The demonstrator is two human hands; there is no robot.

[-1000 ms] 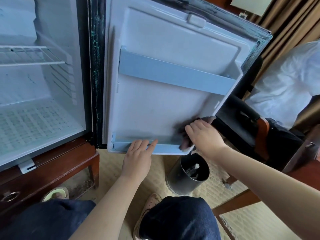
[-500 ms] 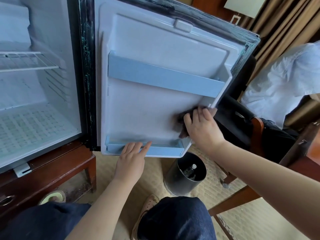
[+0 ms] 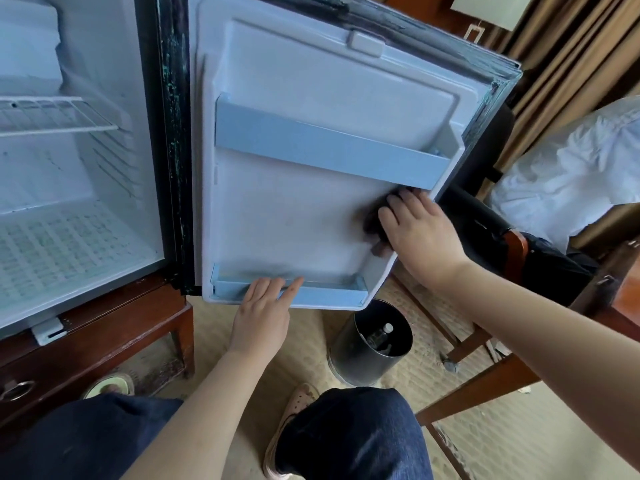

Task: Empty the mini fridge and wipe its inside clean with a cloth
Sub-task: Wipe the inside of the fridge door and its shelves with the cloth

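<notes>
The mini fridge (image 3: 79, 188) stands open on the left, its white inside bare except for a wire shelf (image 3: 52, 116). Its door (image 3: 294, 220) swings out toward me, with two pale blue rails. My right hand (image 3: 419, 230) presses a dark cloth (image 3: 372, 220) flat against the door's inner panel, just under the right end of the upper rail (image 3: 329, 150). Most of the cloth is hidden by my fingers. My left hand (image 3: 263, 313) rests with straight fingers on the lower rail (image 3: 329, 296).
A dark metal bin (image 3: 367, 344) with a bottle in it stands on the floor below the door. The fridge sits on a wooden cabinet (image 3: 104, 330). A wooden chair (image 3: 512, 258) with dark cloth and white bedding (image 3: 571, 168) lie right. My knees fill the bottom edge.
My right hand has slid the cloth up the door panel, from near the lower right corner to just under the upper rail. My left hand stays on the lower rail.
</notes>
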